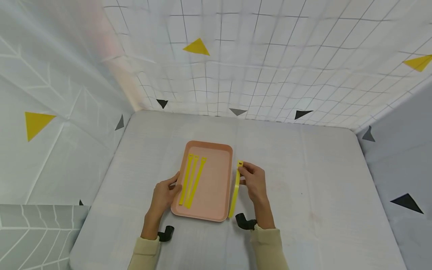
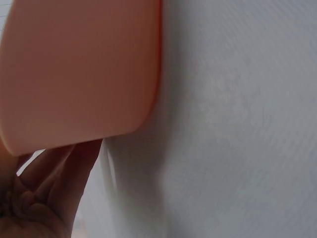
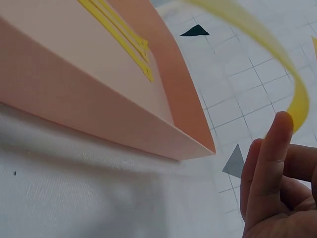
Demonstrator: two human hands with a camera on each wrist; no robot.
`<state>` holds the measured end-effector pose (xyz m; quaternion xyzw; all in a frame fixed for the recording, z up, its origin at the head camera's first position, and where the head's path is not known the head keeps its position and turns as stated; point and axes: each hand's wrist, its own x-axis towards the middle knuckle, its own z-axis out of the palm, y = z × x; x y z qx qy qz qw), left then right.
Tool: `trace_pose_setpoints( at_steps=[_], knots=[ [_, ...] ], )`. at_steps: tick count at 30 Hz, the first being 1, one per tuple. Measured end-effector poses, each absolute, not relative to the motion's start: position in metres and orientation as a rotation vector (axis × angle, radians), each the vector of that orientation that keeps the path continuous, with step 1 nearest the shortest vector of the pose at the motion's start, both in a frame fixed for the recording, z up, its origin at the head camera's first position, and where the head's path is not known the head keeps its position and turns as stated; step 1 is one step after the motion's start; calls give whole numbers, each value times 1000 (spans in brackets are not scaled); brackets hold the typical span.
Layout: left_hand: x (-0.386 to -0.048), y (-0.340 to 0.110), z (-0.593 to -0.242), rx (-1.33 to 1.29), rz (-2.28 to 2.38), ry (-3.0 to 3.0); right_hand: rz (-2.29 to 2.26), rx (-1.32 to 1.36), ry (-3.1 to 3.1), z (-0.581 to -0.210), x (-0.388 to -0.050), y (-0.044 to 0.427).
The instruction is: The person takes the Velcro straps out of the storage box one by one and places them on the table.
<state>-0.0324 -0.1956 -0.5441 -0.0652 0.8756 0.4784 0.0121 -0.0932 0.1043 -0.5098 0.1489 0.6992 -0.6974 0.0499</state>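
White table [image 1: 330,168]; pink tray [image 1: 216,183] rests on it

head: above, forward-down | left wrist, right wrist: close, low, facing shared tray [image 1: 216,180]

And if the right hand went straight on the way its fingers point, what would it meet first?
Beyond the thin yellow strip it holds, the right hand would probably first meet the right rim of the pink rectangular tray; depth is unclear, so it may pass above.
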Motion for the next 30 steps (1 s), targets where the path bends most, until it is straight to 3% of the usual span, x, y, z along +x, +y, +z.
trace_pose_setpoints(
  at_steps=[30],
  knots=[
    [-33, -196, -544, -214, 1476, 2740, -2022, 597, 2183, -536, -95, 136]
  ],
)
